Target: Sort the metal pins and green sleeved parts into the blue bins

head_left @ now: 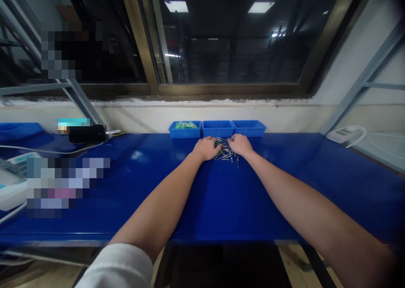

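Both arms reach far across the blue table [284, 182]. My left hand [207, 148] and my right hand [240, 144] rest on either side of a small pile of thin metal pins [226, 153], fingers curled down onto it. The fingertips are hidden, so what they pinch is unclear. Just behind the pile stand three blue bins in a row: the left bin [185, 129] holds green parts, the middle bin [218, 129] and the right bin [249, 128] show nothing inside from here.
A black phone [87, 133] with a cable lies at the back left, near another blue tray [17, 130]. A white device [12, 182] sits at the left edge. A white power strip [344, 134] lies at the back right. A dark window runs behind the table.
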`<state>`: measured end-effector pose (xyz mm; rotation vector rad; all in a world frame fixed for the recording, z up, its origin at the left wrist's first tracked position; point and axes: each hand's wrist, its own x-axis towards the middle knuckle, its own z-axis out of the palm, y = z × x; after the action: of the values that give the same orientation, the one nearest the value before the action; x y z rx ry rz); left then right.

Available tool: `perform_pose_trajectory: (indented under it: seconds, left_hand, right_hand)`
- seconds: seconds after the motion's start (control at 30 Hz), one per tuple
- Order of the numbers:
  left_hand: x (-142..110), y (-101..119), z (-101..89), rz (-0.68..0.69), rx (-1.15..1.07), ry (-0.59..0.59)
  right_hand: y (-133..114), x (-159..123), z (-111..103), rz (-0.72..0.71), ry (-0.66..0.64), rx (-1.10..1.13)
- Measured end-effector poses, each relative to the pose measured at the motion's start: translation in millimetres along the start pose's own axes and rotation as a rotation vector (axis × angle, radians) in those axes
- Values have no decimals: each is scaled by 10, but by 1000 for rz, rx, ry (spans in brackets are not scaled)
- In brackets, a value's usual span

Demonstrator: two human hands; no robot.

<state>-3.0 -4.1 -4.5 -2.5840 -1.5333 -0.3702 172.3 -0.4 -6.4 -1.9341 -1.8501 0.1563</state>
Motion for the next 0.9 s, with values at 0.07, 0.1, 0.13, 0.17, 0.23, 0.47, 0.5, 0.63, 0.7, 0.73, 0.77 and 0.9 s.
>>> perform_pose_trajectory:
  seconds: [0.07,0.1,0.13,0.17,0.23,0.47,0.5,0.63,0.7,0.73,0.77,0.9]
  left_hand:
    - [-2,3,-6,0,1,-1]
    - [-2,4,-8,-1,-1,-3]
    - [-2,4,-9,-2,-3,-6]
    - [-2,4,-10,-3,-6,-7]
    - [0,3,-9,-2,-13,-9]
    - [7,-9,11,8,-17,-5]
    - [7,-9,12,8,-15,-6]
    - [1,2,-1,7,-11,-5]
    - [-5,12,-13,5,-13,-6]
    - [-7,15,-18,2,-16,-5]
    - [-9,17,-21,-3,-20,0]
    - [-7,3,-15,2,-52,99]
  right_hand:
    - [-7,6,10,-1,6,-10]
    - [-7,12,16,2,6,-10]
    - [-4,20,21,7,6,-6]
    - [2,29,26,16,7,4]
    - [21,51,38,39,5,41]
    - [52,91,44,52,-54,145]
    - [43,85,40,52,-66,139]
    - [6,52,38,21,-82,96]
    - [-2,36,49,-10,-45,97]
    - [-2,31,57,-34,-11,107]
    - [1,27,64,-63,33,123]
    - [33,41,92,-228,136,329]
